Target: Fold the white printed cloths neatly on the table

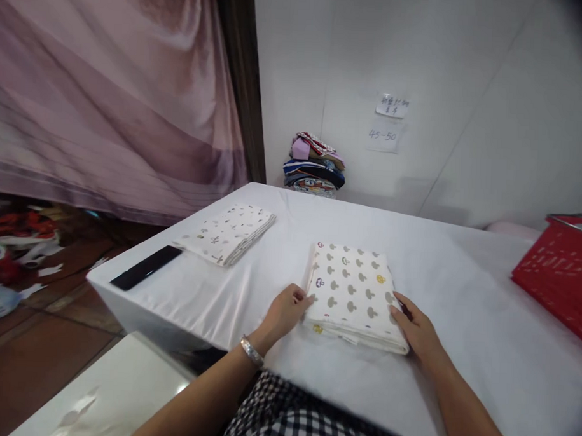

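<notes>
In front of me a folded white cloth (353,290) with grey, yellow and purple mushroom prints lies flat on the white-covered table (300,225). My left hand (288,310), with a silver bracelet at the wrist, closes its fingers at the cloth's left edge. At the right edge my right hand (416,327) grips the cloth, thumb on top and the other fingers along the side. The layered front fold faces me. Farther left lies a second folded white cloth (230,234) with small dark prints, touched by neither hand.
A black flat object (146,267) lies by the table's left edge. A red plastic basket (559,269) stands at the right. Stacked folded fabrics (314,165) rise behind the table, against the white wall. A pink curtain (118,97) hangs at the left; a white surface (108,390) is lower left.
</notes>
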The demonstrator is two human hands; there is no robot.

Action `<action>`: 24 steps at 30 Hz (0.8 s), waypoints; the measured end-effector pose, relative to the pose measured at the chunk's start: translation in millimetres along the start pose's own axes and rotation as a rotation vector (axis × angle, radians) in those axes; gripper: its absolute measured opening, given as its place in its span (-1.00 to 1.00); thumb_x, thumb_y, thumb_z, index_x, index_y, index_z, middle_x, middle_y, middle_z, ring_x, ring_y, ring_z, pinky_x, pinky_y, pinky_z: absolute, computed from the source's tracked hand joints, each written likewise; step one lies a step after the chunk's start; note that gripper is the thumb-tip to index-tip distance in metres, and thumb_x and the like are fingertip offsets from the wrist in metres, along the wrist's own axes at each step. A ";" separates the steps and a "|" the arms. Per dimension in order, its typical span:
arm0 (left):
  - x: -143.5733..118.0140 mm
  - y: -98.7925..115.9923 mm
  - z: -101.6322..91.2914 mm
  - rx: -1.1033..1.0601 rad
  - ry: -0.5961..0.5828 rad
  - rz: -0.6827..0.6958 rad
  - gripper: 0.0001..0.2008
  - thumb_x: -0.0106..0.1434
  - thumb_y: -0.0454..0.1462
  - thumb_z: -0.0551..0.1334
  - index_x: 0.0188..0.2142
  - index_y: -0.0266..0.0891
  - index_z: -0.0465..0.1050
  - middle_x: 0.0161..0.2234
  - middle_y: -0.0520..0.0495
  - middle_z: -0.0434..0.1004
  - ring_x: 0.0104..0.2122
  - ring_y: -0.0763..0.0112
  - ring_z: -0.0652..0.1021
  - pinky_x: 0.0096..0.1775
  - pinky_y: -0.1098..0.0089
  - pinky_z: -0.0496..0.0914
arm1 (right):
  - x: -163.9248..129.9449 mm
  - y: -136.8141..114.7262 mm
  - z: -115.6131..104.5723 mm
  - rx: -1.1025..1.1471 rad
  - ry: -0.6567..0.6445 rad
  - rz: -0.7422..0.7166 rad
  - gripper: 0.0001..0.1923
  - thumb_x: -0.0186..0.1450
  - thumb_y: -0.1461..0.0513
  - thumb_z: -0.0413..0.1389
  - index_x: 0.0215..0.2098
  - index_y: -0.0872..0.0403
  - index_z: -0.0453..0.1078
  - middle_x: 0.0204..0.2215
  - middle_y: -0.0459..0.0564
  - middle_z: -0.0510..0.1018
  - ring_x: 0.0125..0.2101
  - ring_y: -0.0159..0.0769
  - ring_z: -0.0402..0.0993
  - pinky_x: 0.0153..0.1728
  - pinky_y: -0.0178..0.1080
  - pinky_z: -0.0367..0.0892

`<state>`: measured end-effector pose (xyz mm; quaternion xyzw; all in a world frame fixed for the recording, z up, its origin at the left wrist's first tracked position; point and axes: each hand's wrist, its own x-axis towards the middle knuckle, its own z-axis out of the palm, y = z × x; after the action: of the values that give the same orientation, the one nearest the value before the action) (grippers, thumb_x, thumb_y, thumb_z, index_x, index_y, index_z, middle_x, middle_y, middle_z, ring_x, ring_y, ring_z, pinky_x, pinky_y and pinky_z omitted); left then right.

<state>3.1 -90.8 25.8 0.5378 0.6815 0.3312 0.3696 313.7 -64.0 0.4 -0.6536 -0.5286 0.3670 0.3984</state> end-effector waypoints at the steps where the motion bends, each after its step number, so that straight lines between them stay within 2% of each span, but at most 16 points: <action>1: 3.0 4.3 -2.4 0.058 0.050 0.052 -0.75 0.14 -0.07 0.18 -0.30 -0.19 0.33 -0.43 0.01 0.45 -0.47 0.40 0.46 -0.38 0.40 0.32 | 2.2 0.1 -0.5 -0.005 -0.002 -0.024 -0.40 0.10 -0.02 0.14 0.06 0.04 0.36 -0.06 0.02 0.50 -0.10 -0.12 0.43 -0.07 -0.15 0.36; 3: 10.6 15.4 -4.1 0.144 0.123 0.191 -0.69 0.18 -0.06 0.15 -0.17 -0.18 0.34 -0.19 -0.09 0.47 -0.30 0.34 0.50 -0.26 0.35 0.36 | 8.3 -2.8 -0.7 -0.018 0.007 -0.063 -0.40 0.12 -0.02 0.13 0.07 0.05 0.35 -0.01 0.05 0.46 -0.11 -0.11 0.45 -0.10 -0.14 0.38; 4: 14.8 21.6 -2.8 0.178 0.138 0.266 -0.67 0.20 -0.07 0.13 -0.12 -0.17 0.34 -0.04 -0.13 0.41 -0.18 0.31 0.49 -0.18 0.33 0.36 | 12.2 -5.9 -0.1 -0.033 0.015 -0.079 -0.40 0.13 -0.02 0.12 0.09 0.05 0.33 0.03 0.06 0.43 -0.12 -0.10 0.45 -0.12 -0.13 0.39; 6: 23.1 33.5 4.1 0.269 0.131 0.400 -0.63 0.23 -0.10 0.11 -0.02 -0.18 0.32 0.16 -0.15 0.23 0.05 0.25 0.37 0.01 0.29 0.29 | 21.5 -15.8 2.9 -0.099 0.030 -0.128 -0.40 0.15 -0.01 0.09 0.12 0.02 0.29 0.12 0.06 0.33 -0.05 -0.05 0.42 -0.10 -0.08 0.38; 8: 30.3 40.9 14.9 0.397 0.102 0.461 -0.55 0.23 -0.10 0.11 0.07 -0.23 0.27 0.24 -0.18 0.10 0.21 0.18 0.18 0.15 0.22 0.14 | 31.1 -29.5 8.4 -0.215 0.030 -0.221 -0.42 0.20 0.02 0.04 0.15 0.01 0.25 0.21 0.03 0.21 0.12 -0.03 0.24 0.01 -0.06 0.31; 11: 37.1 39.5 30.8 0.560 0.010 0.420 -0.42 0.21 -0.05 0.11 0.15 -0.30 0.19 0.28 -0.26 0.00 0.27 0.08 0.02 0.20 0.10 0.02 | 43.1 -49.6 20.2 -0.416 -0.016 -0.414 -0.41 0.26 0.05 -0.04 0.22 0.06 0.15 0.28 0.02 0.04 0.27 -0.13 -0.08 0.17 -0.08 0.10; 14: 38.1 29.3 38.4 0.631 -0.037 0.379 -0.38 0.25 -0.01 0.04 0.21 -0.31 0.12 0.30 -0.26 -0.07 0.29 0.07 -0.04 0.20 0.04 -0.01 | 52.1 -56.6 32.1 -0.638 -0.091 -0.543 -0.37 0.29 0.05 -0.08 0.26 0.13 0.05 0.30 0.07 -0.05 0.29 -0.14 -0.22 0.24 -0.04 -0.12; 17: 35.2 22.9 38.5 0.654 -0.028 0.374 -0.36 0.27 0.00 -0.02 0.24 -0.31 0.07 0.31 -0.22 -0.13 0.29 0.11 -0.07 0.21 0.04 -0.02 | 58.5 -48.1 39.9 -0.853 -0.197 -0.481 -0.39 0.32 0.02 -0.14 0.26 0.12 0.05 0.30 0.09 -0.02 0.29 -0.09 -0.21 0.22 0.07 -0.17; 20: 32.6 22.8 37.3 0.660 -0.026 0.362 -0.35 0.28 0.01 -0.04 0.25 -0.32 0.05 0.32 -0.20 -0.15 0.29 0.12 -0.07 0.21 0.06 0.01 | 61.4 -42.1 43.1 -0.978 -0.258 -0.411 -0.38 0.34 -0.01 -0.21 0.26 0.13 0.05 0.30 0.10 -0.02 0.29 -0.09 -0.21 0.21 0.08 -0.17; 24: 32.2 23.5 38.5 0.668 -0.029 0.351 -0.34 0.28 0.01 -0.04 0.26 -0.33 0.03 0.32 -0.19 -0.17 0.30 0.11 -0.09 0.21 0.06 0.00 | 63.6 -62.1 48.2 -1.016 -0.230 -0.436 -0.33 0.34 -0.06 -0.26 0.27 0.16 0.04 0.29 0.15 -0.02 0.29 -0.08 -0.22 0.22 0.08 -0.26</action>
<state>42.9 -52.4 21.5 0.7419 0.6441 0.1416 0.1211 256.5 12.6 33.1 -0.5947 -0.8017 0.0443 0.0400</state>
